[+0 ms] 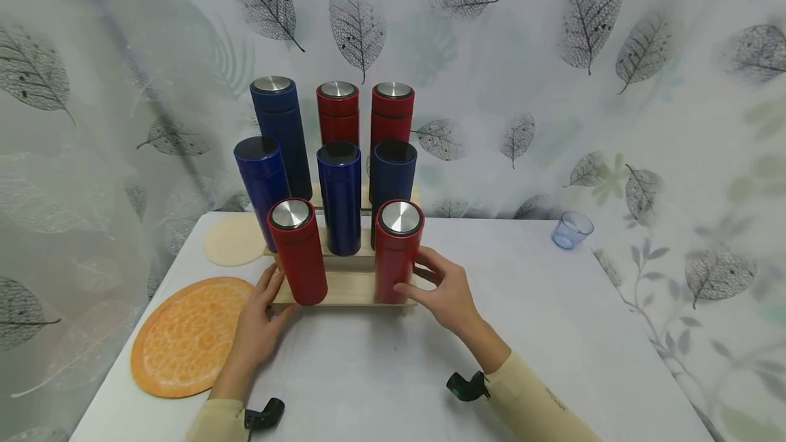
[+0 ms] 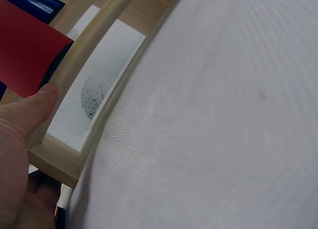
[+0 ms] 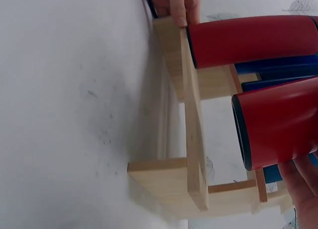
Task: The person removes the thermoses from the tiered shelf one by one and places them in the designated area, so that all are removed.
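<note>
My right hand (image 1: 447, 288) grips a red flask (image 1: 395, 261) with a steel lid, at the right end of a stepped wooden rack (image 1: 351, 290). In the right wrist view, a gap shows between this flask's dark base (image 3: 242, 132) and the front step (image 3: 191, 119); the flask is upright. My left hand (image 1: 259, 325) holds the rack's front left corner, with the thumb (image 2: 42, 102) against the front board, right at the base of a second red flask (image 1: 301, 258). That flask stands on the lowest step, and some left fingers are hidden by the rack.
Blue flasks (image 1: 340, 200) stand on the middle step; a blue flask (image 1: 282, 128) and red flasks (image 1: 338, 114) stand on the top one. On the left lie an orange round mat (image 1: 190, 340) and a pale disc (image 1: 233, 241). A blue glass (image 1: 572, 229) is at the back right.
</note>
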The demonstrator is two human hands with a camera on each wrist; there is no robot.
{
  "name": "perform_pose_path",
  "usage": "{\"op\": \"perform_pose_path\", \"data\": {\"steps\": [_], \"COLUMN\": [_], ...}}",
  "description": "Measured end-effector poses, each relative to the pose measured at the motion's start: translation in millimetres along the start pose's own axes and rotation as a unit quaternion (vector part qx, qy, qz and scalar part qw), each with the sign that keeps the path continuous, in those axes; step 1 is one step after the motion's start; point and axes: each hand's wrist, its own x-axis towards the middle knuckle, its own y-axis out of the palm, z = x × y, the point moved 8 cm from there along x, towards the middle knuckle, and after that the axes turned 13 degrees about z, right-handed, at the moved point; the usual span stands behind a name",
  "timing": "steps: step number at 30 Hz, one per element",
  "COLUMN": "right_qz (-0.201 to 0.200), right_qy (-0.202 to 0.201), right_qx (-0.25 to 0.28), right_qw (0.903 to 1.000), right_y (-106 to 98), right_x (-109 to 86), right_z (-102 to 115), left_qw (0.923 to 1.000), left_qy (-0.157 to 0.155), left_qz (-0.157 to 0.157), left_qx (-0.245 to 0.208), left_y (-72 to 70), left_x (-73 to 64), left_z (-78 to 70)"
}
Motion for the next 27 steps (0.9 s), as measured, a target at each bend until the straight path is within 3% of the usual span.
{"op": "perform_pose_path", "data": {"steps": [8, 27], "right_qz": [-0.013, -0.031], "right_qy": [0.011, 0.035], "right_qx": [-0.007, -0.014], "right_qw": [0.9998, 0.9988], "right_y": [-17, -49], "right_x": [-11.3, -14.1], "right_z": [-5, -15], "left_qw": [0.9999, 0.9999], "left_qy": [0.01, -0.008], "left_qz": [-0.004, 0.0], "left_qx": [-0.001, -0.01], "left_y": [2.9, 2.3], "left_x": [-1.8, -0.6], "left_z": [-0.5, 1.7]}}
